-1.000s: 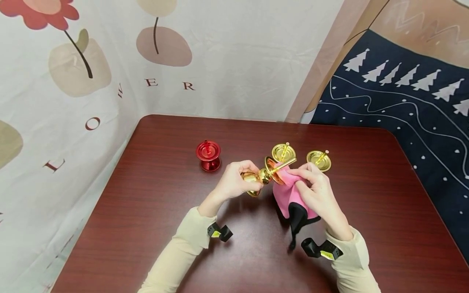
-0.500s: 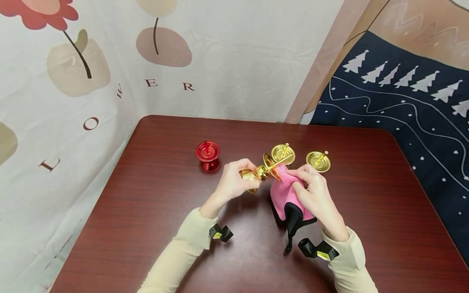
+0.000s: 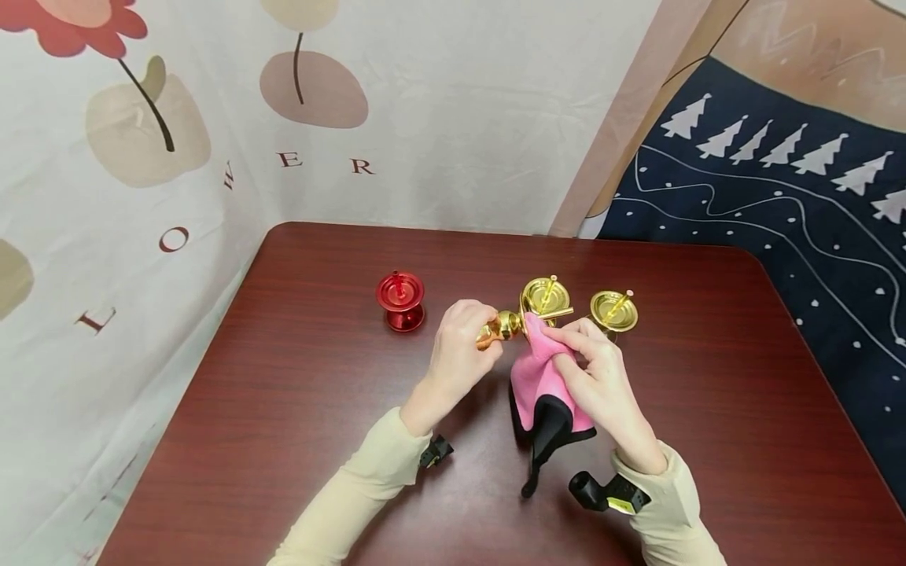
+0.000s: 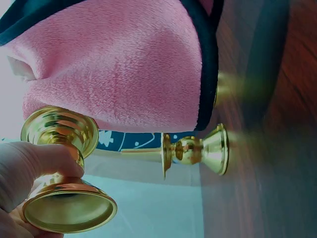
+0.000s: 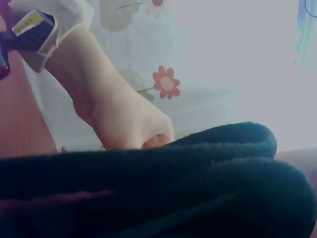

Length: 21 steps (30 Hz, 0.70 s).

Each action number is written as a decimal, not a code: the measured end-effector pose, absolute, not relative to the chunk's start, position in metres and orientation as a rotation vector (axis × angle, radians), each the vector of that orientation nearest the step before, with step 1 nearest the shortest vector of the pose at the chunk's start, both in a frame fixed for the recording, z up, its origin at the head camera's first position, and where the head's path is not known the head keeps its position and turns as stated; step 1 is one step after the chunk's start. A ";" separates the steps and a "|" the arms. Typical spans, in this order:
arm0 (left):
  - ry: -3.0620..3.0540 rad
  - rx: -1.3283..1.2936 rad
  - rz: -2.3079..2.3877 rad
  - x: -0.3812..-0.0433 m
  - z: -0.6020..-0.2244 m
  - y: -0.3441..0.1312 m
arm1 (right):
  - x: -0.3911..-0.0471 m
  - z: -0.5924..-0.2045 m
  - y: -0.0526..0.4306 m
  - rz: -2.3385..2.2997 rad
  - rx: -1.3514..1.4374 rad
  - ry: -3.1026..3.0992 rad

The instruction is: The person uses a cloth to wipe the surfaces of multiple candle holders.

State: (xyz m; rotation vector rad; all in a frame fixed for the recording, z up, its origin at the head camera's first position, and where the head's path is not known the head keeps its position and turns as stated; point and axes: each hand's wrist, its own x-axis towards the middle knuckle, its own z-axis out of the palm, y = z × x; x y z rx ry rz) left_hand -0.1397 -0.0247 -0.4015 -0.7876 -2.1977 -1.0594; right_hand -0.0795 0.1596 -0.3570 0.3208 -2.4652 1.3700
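Note:
My left hand grips a shiny gold candlestick by its base end, tilted on its side with the spike toward the right. In the left wrist view, the hollow foot of this candlestick faces the camera, thumb at its stem. Pinched in my right hand is a pink cloth with black edging, pressed against the candlestick's dish and hanging down over the table. The right wrist view is mostly filled by the cloth's dark edging, which hides the candlestick and my right fingers.
Two more gold candlesticks stand behind my hands, one at the middle and one to the right. A red candlestick stands left of them on the dark red-brown table. Printed cloths hang behind the table.
My left hand has turned the candlestick, so its foot now points away from the head camera and its spike lies more level. The cloth and right hand have shifted slightly left.

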 end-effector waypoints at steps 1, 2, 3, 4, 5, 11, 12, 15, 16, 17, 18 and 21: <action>-2.190 -0.790 -1.058 -0.140 -0.401 -0.025 | -0.080 -0.357 0.159 1.382 0.316 -2.448; -2.190 -0.787 -1.072 -0.140 -0.400 -0.025 | -0.080 -0.358 0.158 1.389 0.322 -2.429; -2.197 -0.778 -1.099 -0.140 -0.399 -0.026 | -0.080 -0.358 0.158 1.390 0.333 -2.409; -2.208 -0.766 -1.134 -0.140 -0.398 -0.027 | -0.080 -0.359 0.157 1.381 0.349 -2.392; -2.227 -0.747 -1.181 -0.140 -0.398 -0.028 | -0.081 -0.360 0.158 1.367 0.371 -2.375; -2.319 -0.597 -1.536 -0.141 -0.392 -0.033 | -0.087 -0.365 0.166 1.323 0.384 -2.348; -2.327 -0.579 -1.599 -0.141 -0.390 -0.033 | -0.089 -0.366 0.168 1.350 0.359 -2.346; -2.350 -0.534 -1.762 -0.141 -0.388 -0.033 | -0.093 -0.370 0.172 1.567 0.261 -2.292; -2.353 -0.519 -1.814 -0.141 -0.388 -0.033 | -0.095 -0.372 0.172 1.680 0.208 -2.261; -2.344 -0.504 -1.884 -0.141 -0.389 -0.032 | -0.097 -0.373 0.172 1.825 0.150 -2.214; -2.326 -0.493 -1.958 -0.142 -0.390 -0.031 | -0.098 -0.374 0.171 1.997 0.091 -2.142; -2.260 -0.449 -2.138 -0.142 -0.392 -0.027 | -0.102 -0.378 0.168 2.478 -0.081 -1.853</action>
